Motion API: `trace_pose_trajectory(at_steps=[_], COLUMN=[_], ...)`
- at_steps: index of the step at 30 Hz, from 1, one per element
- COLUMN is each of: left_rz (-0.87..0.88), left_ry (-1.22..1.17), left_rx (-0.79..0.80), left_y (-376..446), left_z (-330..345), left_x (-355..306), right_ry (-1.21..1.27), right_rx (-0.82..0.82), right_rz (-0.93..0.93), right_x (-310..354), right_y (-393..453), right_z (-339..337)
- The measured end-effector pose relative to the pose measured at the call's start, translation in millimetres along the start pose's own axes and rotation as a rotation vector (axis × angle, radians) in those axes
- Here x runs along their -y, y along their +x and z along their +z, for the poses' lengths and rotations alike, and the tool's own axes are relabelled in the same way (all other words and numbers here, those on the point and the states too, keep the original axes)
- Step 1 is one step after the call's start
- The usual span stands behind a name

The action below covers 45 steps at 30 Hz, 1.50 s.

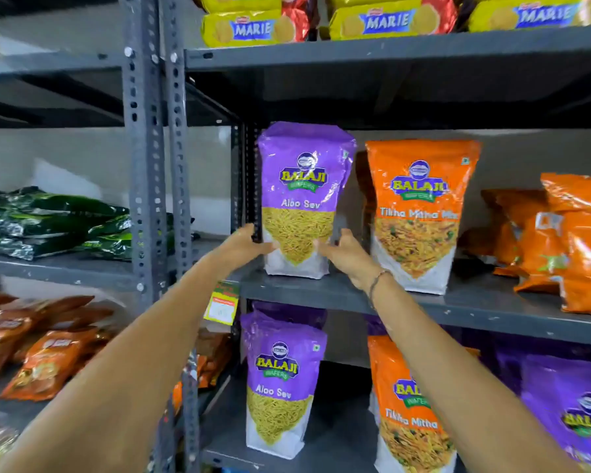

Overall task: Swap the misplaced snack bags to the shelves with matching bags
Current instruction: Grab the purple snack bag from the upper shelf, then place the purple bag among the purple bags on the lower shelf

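A purple Aloo Sev bag [302, 186] stands upright at the left end of the middle shelf [458, 302], beside an orange Tikha Mitha Mix bag [420, 213]. My left hand [249, 244] presses its lower left side and my right hand [342, 250] its lower right side. On the lower shelf stand another purple Aloo Sev bag [282, 380] and an orange Tikha Mitha bag [410, 414], with more purple bags [574, 404] to their right.
Orange puffed snack bags [567, 240] fill the right of the middle shelf. Yellow Marie biscuit packs [253, 27] line the top shelf. The left rack, past grey perforated posts [144, 165], holds green bags [48, 223] and orange-brown bags [41, 346].
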<state>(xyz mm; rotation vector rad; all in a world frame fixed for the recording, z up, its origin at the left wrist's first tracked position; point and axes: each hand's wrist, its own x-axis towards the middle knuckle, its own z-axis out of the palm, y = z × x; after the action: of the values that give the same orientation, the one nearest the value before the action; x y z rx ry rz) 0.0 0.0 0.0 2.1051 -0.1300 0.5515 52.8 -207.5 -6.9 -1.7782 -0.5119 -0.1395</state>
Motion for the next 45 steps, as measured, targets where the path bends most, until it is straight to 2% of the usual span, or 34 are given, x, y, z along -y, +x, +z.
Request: trace_pose_trajectory(at_steps=[3, 8, 14, 22, 29, 33, 36, 41, 45], left_rz=[-0.017, -0.03, 0.027, 0.089, 0.109, 0.014, -0.026, -0.1, -0.16], left_ry=[-0.138, -0.163, -0.144, -0.188, -0.123, -0.221, -0.218, -0.25, -0.281], left_rx=[0.146, -0.005, -0.017, -0.032, 0.118, 0.261, 0.376, 0.481, 0.561], left_y=[7.5, 15.3, -20.7, -114.7, -193.9, -225.5, -238.1, -249.4, -244.5], left_z=[6.6, 9.2, 3.9, 20.5, 94.2, 146.7, 184.7, 248.5, 296.1], left_x=[4.1, 17.4, 0.2, -41.6, -37.8, -18.0, 2.4, 23.1, 28.1], right_ry=[0.058, 0.061, 0.141, 0.138, 0.084, 0.07, 0.051, 0.047, -0.022], right_rx=[-0.084, -0.144, -0.112, -0.11, -0.192, -0.219, -0.253, -0.316, -0.253], right_rz=[-0.094, -0.211, -0.243, -0.283, -0.172, -0.06, 0.031, 0.142, 0.215], right_x=[-7.4, -12.7, -5.1, 21.9, -36.4, -93.9, -135.8, -185.9, -213.3], right_y=[8.1, 6.5, -20.0, -126.4, -241.0, -292.3, -320.4, -356.4, -368.7], right_z=[7.8, 9.8, 1.7, -37.1, -75.0, -89.8, -97.0, -117.6, -142.8])
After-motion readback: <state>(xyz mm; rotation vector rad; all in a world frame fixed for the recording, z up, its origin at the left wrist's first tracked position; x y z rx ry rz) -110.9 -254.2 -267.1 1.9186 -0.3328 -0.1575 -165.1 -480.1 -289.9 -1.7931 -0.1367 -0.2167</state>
